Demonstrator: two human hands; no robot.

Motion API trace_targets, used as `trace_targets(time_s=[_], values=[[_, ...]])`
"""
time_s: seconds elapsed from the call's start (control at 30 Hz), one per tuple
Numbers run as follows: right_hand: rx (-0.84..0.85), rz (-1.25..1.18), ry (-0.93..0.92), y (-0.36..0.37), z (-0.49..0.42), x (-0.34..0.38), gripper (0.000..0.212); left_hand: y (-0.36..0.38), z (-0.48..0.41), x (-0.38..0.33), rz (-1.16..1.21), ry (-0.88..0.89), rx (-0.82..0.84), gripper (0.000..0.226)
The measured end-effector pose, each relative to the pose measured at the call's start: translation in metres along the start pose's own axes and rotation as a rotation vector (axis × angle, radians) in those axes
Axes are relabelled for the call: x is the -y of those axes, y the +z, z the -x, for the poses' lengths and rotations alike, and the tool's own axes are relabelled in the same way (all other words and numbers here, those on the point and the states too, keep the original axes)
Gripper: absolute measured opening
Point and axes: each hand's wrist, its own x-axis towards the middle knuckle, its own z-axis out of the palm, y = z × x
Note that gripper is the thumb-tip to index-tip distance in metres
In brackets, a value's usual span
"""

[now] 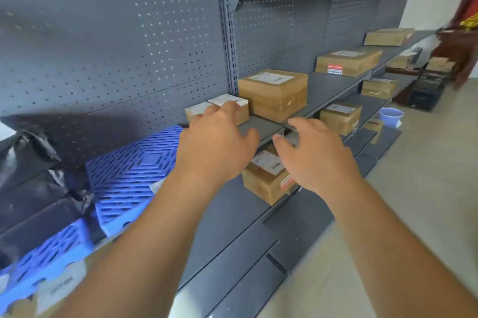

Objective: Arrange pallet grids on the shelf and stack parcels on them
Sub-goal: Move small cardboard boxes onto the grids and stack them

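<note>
While both arms reach over shelf [326,87], left hand [214,136] grip wide, fingers spread over small parcel [241,110], contact unclear. Right hand [315,157] grip wide, holding nothing, near shelf edge. Blue pallet grid [134,175] on shelf left of hands; second grid [49,255] nearer camera. Larger parcel [274,92] just beside small parcel.

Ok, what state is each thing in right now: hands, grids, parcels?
left hand, open, fingers over the small parcel, not gripping.
right hand, open, holding nothing.
small parcel, sealed, on bare shelf.
big parcel, sealed, on bare shelf, no grid under it.
pallet grid, flat on the shelf, no parcel seen on it.
lower parcel, sealed, on the lower shelf.
black bags, crumpled, left of the grid.
</note>
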Motion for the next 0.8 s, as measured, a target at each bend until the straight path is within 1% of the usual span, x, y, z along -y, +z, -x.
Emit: trace_targets(time_s=[0.1, 0.2, 0.33, 0.43, 0.63, 0.8], values=[[-0.01, 0.02, 0.097, -0.012, -0.001, -0.043, 0.053, 0.039, -0.011, -0.029, 0.001, 0.043, 0.086, 0.054], [-0.02, 0.003, 0.186, -0.019, 0.001, -0.08, 0.05, 0.079, -0.02, -0.056, -0.007, 0.097, 0.175, 0.048], [-0.026, 0.03, 0.313, -0.022, -0.002, -0.126, 0.055, 0.131, -0.036, -0.085, 0.056, 0.199, 0.248, 0.051], [-0.028, 0.026, 0.374, -0.021, -0.011, -0.157, 0.057, 0.168, -0.052, -0.104, 0.082, 0.29, 0.308, 0.054], [-0.051, 0.125, 0.498, -0.01, -0.046, -0.206, 0.058, 0.239, -0.093, -0.132, 0.116, 0.451, 0.406, 0.054], [-0.065, 0.229, 0.608, 0.008, -0.077, -0.237, 0.064, 0.29, -0.129, -0.141, 0.129, 0.526, 0.493, 0.056]])
